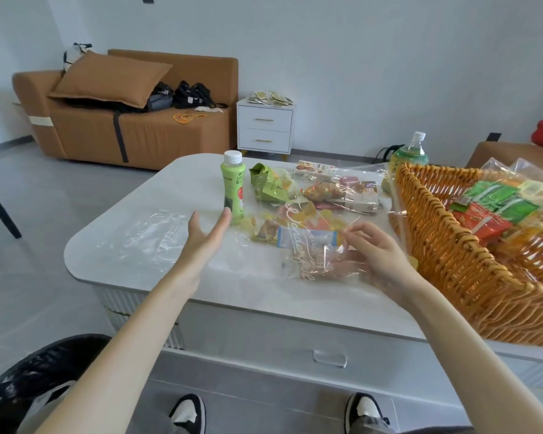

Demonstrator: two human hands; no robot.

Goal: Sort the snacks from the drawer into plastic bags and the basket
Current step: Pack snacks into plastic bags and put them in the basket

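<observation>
Right grip [378,253] pinches plastic bag [295,267] (snacks [308,239] inside) | left grip [206,234] spread, beside green bottle [233,186]

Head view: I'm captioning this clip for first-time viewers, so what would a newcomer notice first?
The orange wicker basket at the right edge of the table, packed with green and red snack packets, stands out most. Next comes the green bottle upright mid-table, the open left hand beside it. The right hand pinches a clear bag of snacks.
</observation>
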